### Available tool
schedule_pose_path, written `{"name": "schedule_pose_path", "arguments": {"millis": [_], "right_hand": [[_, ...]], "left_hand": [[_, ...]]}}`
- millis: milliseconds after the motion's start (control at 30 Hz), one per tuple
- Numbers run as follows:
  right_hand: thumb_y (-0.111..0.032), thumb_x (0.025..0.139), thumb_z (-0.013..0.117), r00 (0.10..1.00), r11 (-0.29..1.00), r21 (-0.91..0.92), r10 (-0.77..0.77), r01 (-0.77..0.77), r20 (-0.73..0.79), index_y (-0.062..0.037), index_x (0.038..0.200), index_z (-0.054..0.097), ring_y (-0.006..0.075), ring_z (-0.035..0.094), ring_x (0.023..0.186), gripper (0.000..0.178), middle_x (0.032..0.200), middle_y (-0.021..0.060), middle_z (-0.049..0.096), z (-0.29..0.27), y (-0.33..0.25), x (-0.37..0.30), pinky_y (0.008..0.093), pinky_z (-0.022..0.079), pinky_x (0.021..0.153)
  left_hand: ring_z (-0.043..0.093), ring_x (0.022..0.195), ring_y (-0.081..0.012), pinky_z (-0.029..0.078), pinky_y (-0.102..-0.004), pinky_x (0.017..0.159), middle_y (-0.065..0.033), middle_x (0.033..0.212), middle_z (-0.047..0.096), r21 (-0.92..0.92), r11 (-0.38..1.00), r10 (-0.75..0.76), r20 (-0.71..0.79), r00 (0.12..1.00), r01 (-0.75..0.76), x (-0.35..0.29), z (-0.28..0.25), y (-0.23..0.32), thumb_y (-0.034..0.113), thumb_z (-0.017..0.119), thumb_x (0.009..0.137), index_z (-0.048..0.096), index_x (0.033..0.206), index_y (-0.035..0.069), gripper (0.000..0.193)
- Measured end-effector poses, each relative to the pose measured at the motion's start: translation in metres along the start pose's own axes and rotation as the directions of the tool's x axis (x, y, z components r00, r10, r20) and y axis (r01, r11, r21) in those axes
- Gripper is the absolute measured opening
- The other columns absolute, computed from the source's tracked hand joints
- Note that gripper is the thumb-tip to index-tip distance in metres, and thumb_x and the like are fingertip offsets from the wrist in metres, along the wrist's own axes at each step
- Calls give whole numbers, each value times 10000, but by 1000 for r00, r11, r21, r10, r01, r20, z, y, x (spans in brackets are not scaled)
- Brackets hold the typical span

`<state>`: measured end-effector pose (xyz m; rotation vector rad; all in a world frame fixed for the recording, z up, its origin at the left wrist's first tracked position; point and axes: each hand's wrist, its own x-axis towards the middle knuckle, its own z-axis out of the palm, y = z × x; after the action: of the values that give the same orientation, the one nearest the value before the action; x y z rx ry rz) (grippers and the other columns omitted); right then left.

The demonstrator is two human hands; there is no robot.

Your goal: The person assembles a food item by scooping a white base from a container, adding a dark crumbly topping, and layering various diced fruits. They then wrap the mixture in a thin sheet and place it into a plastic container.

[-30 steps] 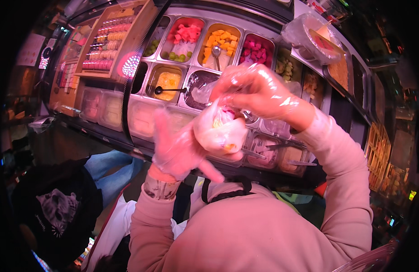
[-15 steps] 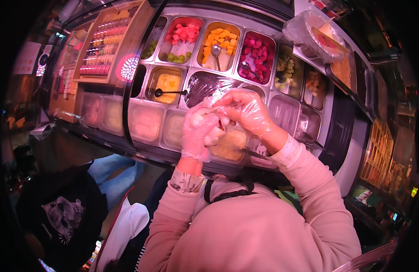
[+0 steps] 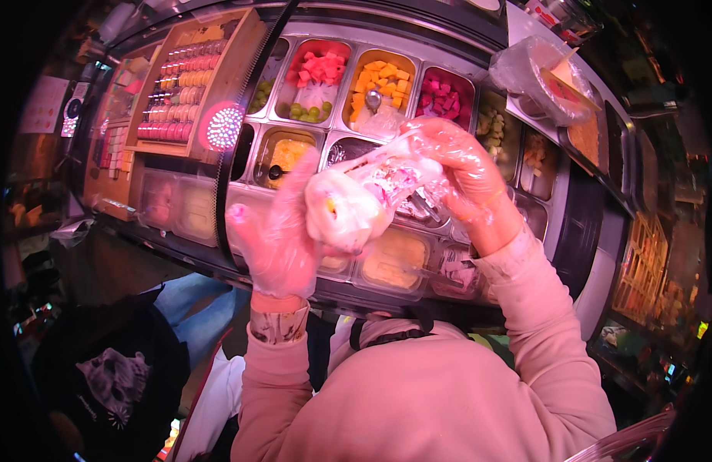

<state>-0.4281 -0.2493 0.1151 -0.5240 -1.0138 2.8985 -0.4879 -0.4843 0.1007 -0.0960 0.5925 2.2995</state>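
Both my hands wear thin clear plastic gloves. A soft, stretchy white dough ball (image 3: 342, 215) with a small yellow spot hangs between them over the food pans. My right hand (image 3: 473, 173) is closed on its pulled-out end, where clear film and pinkish bits show. My left hand (image 3: 277, 231) is turned palm up with its thumb spread wide, its fingers against the side of the ball. Behind are orange fruit cubes (image 3: 388, 77) with a metal spoon (image 3: 373, 100), red cubes (image 3: 323, 69), green grapes (image 3: 309, 113) and magenta cubes (image 3: 442, 104).
A wooden case with rows of macarons (image 3: 186, 88) stands at the far left. At the far right is a bowl wrapped in plastic (image 3: 529, 69). Lidded tubs (image 3: 394, 262) line the near counter edge. A person in black (image 3: 109, 369) is at the lower left.
My hands have moved apart, and the dough ball is stretched out between them. My left hand has opened from its wrapped grip; my right hand has risen slightly.
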Motion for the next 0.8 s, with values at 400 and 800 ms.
{"name": "schedule_pose_path", "arguments": {"millis": [400, 800], "right_hand": [[36, 891, 713, 943, 996, -83, -6, -23, -333, 68, 1113, 693, 205, 713, 903, 226, 1036, 132, 725, -44, 73, 22, 306, 596, 819], [8, 906, 686, 941, 976, -158, 93, -151, -327, 59, 1133, 684, 220, 714, 916, 233, 1040, 126, 722, -68, 53, 44, 341, 588, 859]], "left_hand": [[526, 1322, -420, 405, -540, 1145, -293, 1462, 500, -334, 916, -238, 2, 971, 225, 38, -67, -40, 516, 482, 1024, 465, 1451, -75, 729], [588, 1228, -410, 422, -666, 1088, -249, 1325, 604, -328, 929, -242, -181, 953, 173, 63, -76, -48, 555, 585, 967, 559, 1317, -82, 727]]}}
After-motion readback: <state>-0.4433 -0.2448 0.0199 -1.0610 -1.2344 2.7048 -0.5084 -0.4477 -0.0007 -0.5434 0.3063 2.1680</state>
